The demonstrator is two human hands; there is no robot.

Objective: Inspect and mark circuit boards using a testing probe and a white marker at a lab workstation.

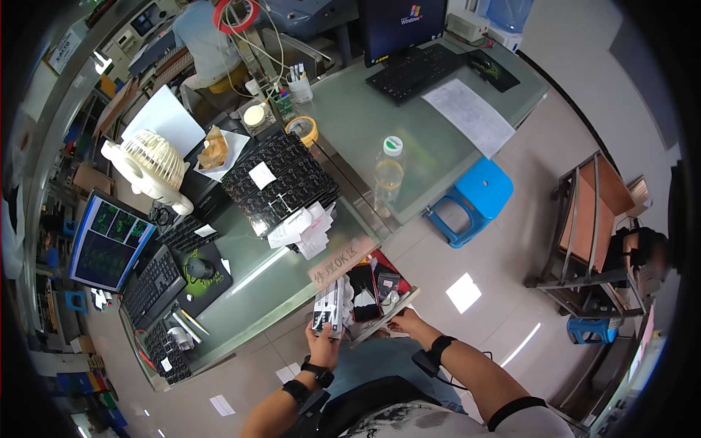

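At the near edge of the glass-topped grey counter (292,281), the person's left hand (325,343) has its grip clamped around a stack of small black-and-white flat cards (330,306), held upright just above the lap. The right hand (407,321) rests its fingers closed on the front rim of a shallow tray (383,317) that juts out from under the counter; whether it grips anything besides the rim I cannot tell. The tray holds more black flat parts (363,290) and a red patch at its far corner, and a tan strip label (341,260) lies across its back edge. Both wrists wear black bands.

On the counter behind the tray sits a tall stack of black patterned circuit panels (281,179) with a white note on top, and a loose heap of white paper slips (303,230) just beside it. Further left stand a white desk fan (150,164), a black keyboard (152,285), a black mouse on a dark pad (198,269) and a monitor showing green-blue pictures (109,244). A clear plastic bottle with a white cap (388,175) stands on the adjoining counter to the right, near a roll of yellow tape (303,130), a printed sheet (471,115) and a second black keyboard (412,71). A blue plastic stool (471,201) stands on the tiled floor, well apart from the hands.
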